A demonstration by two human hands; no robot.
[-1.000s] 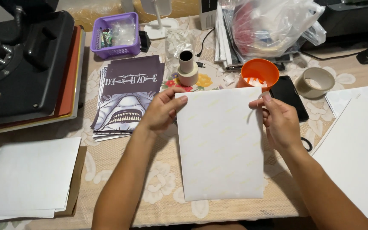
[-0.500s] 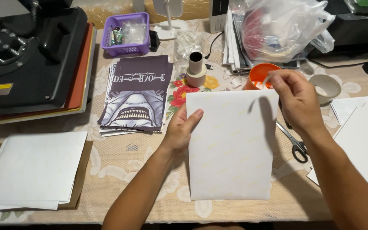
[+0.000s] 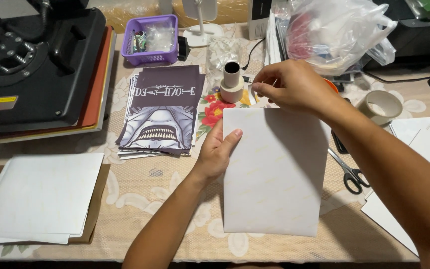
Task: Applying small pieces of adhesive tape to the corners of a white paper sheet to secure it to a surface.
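White sheet of paper (image 3: 273, 172), just one, plain and rectangular, lies flat on the lace-patterned tablecloth (image 3: 145, 199) right in the middle, long side running away from the person. Left hand (image 3: 217, 152) holds its left edge, thumb on top and the other fingers tucked under, so it's closed lightly on the sheet. Right hand (image 3: 294, 87) sits above the top edge, fingers curled in with thumb and forefinger pinched together on something small; can't tell what.

Going outward: one cardboard tape core (image 3: 232, 82) stands upright just past the top left corner, and one roll of beige tape (image 3: 380, 105) lies off to the right. One pair of black-handled scissors (image 3: 348, 172) is just beside the sheet's right edge. Left of the sheet there's a stack of dark purple printed posters (image 3: 161, 115) with a toothy grin on it, can't count how many. One purple plastic basket (image 3: 151, 39) behind that, one black heat press (image 3: 36, 65) far left, one pile of white sheets (image 3: 38, 197) at front left, one crinkly clear plastic bag (image 3: 334, 32) at the back.
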